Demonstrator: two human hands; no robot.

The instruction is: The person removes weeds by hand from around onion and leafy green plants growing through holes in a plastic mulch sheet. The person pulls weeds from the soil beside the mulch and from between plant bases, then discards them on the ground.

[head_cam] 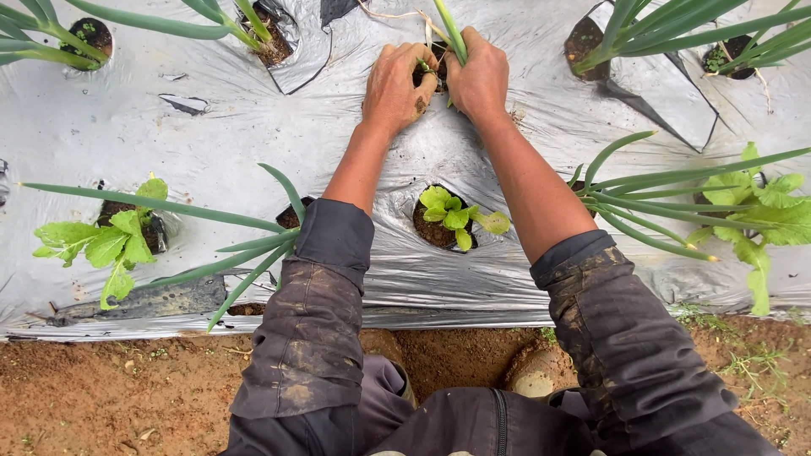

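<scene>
Head view, looking straight down at a garden bed covered in shiny, wrinkled silver plastic sheet (pixel 211 152).

Both bare hands press together around one planting hole (pixel 432 67) near the top centre. The left hand (pixel 395 84) is cupped with fingers curled down at the hole's edge. The right hand (pixel 480 80) is closed around the base of a green onion seedling (pixel 450 29), which stands upright in the hole. The seedling appears already set in the soil, with the firming around it seemingly not finished.

Other holes are already planted: a small leafy lettuce (pixel 452 215) sits between the forearms, a larger leafy plant (pixel 106 241) lies at the left, and long, smooth, tube-shaped onion leaves (pixel 667 181) spread at the right.

The sheet is torn in places, showing its dark underside. Below it runs crumbly reddish-brown soil (pixel 127 388). The dark sleeves (pixel 317 312) are rolled up and smeared with dried mud.
</scene>
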